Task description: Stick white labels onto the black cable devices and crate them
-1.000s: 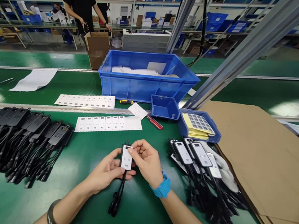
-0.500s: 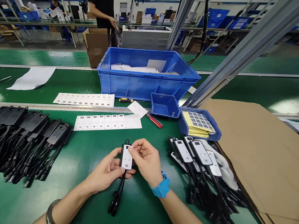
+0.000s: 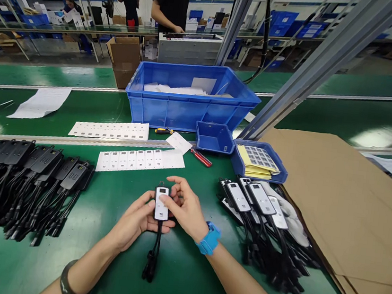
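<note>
My left hand (image 3: 136, 220) grips a small black device (image 3: 161, 203) with a white label on its face; its black cables hang down to the green table. My right hand (image 3: 185, 208) rests its fingers against the device's right side and label, thumb near the top. A blue watch sits on my right wrist, a dark bracelet on my left. A label sheet (image 3: 140, 160) lies just beyond the hands. Unlabelled black devices (image 3: 24, 178) lie in a row at the left. Labelled devices (image 3: 262, 212) are piled at the right.
A large blue crate (image 3: 191, 96) stands behind, with two small blue bins (image 3: 215, 137) and a bin of sticker sheets (image 3: 260, 160). Flat cardboard (image 3: 346, 203) covers the right. A red screwdriver (image 3: 202, 157) lies near the bins. A person in black stands at a far bench.
My right hand has gone from pinching the label's top corner to pressing along the device's face. The device's top window now shows. The person in black behind has walked right.
</note>
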### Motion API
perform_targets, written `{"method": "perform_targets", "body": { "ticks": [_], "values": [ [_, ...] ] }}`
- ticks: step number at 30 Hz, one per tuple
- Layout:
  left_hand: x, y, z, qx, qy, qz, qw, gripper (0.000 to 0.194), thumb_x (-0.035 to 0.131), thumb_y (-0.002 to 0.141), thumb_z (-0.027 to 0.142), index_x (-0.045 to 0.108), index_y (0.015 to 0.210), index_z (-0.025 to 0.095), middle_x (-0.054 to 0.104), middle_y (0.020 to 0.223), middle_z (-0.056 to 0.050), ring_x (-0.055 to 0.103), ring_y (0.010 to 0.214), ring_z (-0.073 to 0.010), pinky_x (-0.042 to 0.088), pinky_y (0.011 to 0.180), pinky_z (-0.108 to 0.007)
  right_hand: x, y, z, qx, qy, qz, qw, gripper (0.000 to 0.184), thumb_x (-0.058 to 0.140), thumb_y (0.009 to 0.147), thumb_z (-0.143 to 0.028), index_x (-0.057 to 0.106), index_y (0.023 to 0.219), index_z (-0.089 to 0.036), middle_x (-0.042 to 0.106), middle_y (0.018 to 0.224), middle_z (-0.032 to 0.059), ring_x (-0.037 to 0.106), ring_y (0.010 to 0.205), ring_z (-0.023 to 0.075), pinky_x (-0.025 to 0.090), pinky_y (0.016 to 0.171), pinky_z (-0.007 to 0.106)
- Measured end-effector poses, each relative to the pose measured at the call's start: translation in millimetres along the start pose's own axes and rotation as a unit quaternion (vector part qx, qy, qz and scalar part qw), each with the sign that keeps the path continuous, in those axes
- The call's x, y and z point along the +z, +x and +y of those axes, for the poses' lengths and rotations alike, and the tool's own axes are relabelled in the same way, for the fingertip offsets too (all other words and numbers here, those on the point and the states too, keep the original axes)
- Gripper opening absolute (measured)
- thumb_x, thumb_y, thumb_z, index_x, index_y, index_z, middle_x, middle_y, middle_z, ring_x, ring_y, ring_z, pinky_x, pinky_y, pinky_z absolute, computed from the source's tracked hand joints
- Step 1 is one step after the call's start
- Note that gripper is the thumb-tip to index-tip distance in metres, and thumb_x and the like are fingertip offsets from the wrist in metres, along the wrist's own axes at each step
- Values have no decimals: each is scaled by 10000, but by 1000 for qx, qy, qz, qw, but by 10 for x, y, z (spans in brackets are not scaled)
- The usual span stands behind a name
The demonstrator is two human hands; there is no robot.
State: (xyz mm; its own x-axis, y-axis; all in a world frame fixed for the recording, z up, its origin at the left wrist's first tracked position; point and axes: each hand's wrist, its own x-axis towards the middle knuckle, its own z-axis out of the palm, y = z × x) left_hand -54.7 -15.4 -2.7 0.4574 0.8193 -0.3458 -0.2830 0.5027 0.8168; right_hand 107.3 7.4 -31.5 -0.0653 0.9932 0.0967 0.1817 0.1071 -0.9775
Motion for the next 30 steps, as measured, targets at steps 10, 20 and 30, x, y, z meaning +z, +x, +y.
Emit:
{"method": "perform_targets", "body": {
  "ticks": [10,20,30],
  "values": [
    [-38,61,-3,64,4,59,996,402,549,892,434,526,1212,192,663,1110,-117,667,903,-237,561,738,-352,125,-68,14,-60,10,-112,992,671,643,827,-331,364,1435,-275,604,1183,74,584,1009,232,487,880,389],
    [-57,99,-95,95,104,114,984,506,572,864,483,429,1272,221,680,1054,-88,679,805,-213,547,679,-305,260,-56,21,-118,-111,-41,986,512,478,906,-245,391,1409,-209,621,1101,113,596,981,257,503,873,421],
    [-564,214,115,235,548,175,783,531,447,912,479,403,1381,233,541,1351,-135,500,1248,-301,386,1046,-505,-493,-53,-485,-13,-474,61,879,589,483,863,-128,341,1428,-42,468,1215,211,609,959,279,539,822,393]
  ]
}}
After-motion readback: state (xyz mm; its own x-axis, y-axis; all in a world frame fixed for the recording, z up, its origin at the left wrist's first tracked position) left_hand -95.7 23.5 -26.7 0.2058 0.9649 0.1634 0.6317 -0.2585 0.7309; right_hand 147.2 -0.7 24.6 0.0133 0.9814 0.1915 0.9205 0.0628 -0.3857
